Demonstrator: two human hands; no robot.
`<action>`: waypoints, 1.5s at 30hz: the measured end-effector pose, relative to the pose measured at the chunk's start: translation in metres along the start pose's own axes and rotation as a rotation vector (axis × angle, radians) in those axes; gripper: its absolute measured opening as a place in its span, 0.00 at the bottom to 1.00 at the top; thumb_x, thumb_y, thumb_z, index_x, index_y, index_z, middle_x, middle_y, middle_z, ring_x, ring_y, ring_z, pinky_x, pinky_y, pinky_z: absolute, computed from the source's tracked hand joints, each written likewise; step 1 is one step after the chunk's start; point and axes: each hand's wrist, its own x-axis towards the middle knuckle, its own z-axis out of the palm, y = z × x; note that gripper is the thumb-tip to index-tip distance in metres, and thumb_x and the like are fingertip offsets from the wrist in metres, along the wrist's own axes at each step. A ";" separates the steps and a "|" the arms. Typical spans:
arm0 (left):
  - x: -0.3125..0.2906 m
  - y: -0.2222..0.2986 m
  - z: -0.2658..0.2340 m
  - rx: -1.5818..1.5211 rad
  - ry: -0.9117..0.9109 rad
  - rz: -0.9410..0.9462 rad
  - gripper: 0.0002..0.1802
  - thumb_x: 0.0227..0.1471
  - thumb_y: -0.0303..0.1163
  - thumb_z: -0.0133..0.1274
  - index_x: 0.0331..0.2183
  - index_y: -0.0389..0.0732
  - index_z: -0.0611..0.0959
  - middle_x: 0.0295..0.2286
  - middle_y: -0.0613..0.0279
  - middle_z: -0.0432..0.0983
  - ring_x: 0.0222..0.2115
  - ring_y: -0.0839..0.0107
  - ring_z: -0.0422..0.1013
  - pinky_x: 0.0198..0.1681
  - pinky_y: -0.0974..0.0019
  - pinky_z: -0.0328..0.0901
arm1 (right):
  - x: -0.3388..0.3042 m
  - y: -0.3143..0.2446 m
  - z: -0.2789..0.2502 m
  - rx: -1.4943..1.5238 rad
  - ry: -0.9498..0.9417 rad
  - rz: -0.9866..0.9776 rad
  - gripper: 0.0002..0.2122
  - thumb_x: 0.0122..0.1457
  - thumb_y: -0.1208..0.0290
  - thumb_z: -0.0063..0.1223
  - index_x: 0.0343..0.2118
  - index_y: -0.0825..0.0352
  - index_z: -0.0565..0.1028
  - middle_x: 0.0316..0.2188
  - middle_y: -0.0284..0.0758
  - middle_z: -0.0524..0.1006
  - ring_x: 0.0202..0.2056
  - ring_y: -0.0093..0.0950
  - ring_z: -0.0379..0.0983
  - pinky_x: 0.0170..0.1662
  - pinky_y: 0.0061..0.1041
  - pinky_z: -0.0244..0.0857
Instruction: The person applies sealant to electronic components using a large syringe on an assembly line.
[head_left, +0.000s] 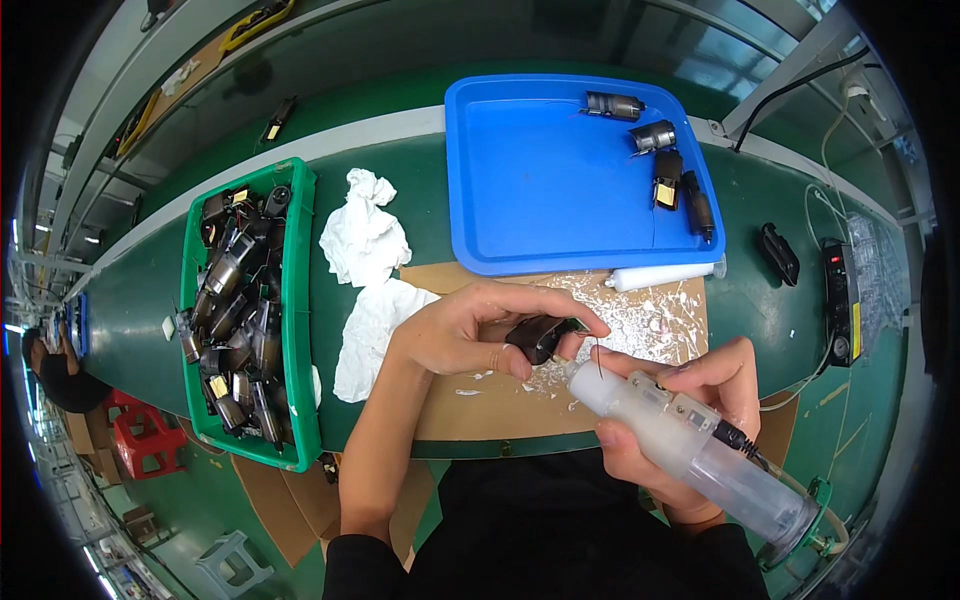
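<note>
Just nearer the wearer than the blue plastic tray (540,185), the left hand (455,330) pinches a small dark housing (536,338) between thumb and fingers, and the right hand (730,385) grips a translucent dispensing syringe (700,455), nozzle at the housing, though contact is unclear. Left of that tray lie crumpled white tissues (365,235) and, farther left, a green crate (304,330) filled with dark cylindrical parts (232,262).
</note>
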 end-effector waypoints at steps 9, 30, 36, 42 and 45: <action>0.000 0.001 -0.001 -0.004 -0.009 -0.012 0.33 0.40 0.24 0.62 0.51 0.30 0.73 0.37 0.60 0.72 0.39 0.73 0.67 0.43 0.70 0.63 | 0.000 0.001 0.001 0.034 0.016 0.022 0.25 0.45 0.67 0.69 0.34 0.73 0.60 0.33 0.35 0.65 0.39 0.41 0.78 0.43 0.31 0.76; -0.085 0.065 0.064 1.192 0.825 -0.081 0.33 0.41 0.18 0.56 0.53 0.40 0.74 0.40 0.54 0.67 0.41 0.59 0.66 0.47 0.63 0.61 | -0.021 0.065 -0.019 -0.018 0.106 0.237 0.20 0.50 0.77 0.62 0.41 0.72 0.62 0.36 0.41 0.73 0.42 0.37 0.76 0.44 0.30 0.71; -0.164 0.097 0.091 1.723 1.400 -0.310 0.33 0.40 0.22 0.60 0.52 0.40 0.74 0.45 0.53 0.67 0.44 0.56 0.66 0.49 0.60 0.61 | -0.018 0.064 -0.010 -0.077 0.011 0.299 0.19 0.50 0.82 0.59 0.44 0.69 0.65 0.37 0.43 0.78 0.39 0.28 0.76 0.41 0.21 0.69; -0.064 0.094 -0.014 1.759 1.330 0.049 0.13 0.51 0.27 0.53 0.41 0.37 0.79 0.38 0.53 0.75 0.40 0.59 0.71 0.45 0.63 0.64 | -0.020 0.069 -0.016 -0.011 0.048 0.263 0.20 0.50 0.81 0.61 0.46 0.69 0.67 0.34 0.34 0.76 0.40 0.27 0.77 0.41 0.21 0.70; -0.010 0.078 -0.117 1.682 1.379 0.047 0.17 0.51 0.33 0.53 0.42 0.35 0.78 0.38 0.43 0.76 0.41 0.48 0.71 0.47 0.53 0.63 | -0.027 0.061 -0.019 -0.055 0.070 0.247 0.20 0.50 0.79 0.62 0.46 0.68 0.67 0.35 0.34 0.76 0.40 0.27 0.77 0.42 0.21 0.69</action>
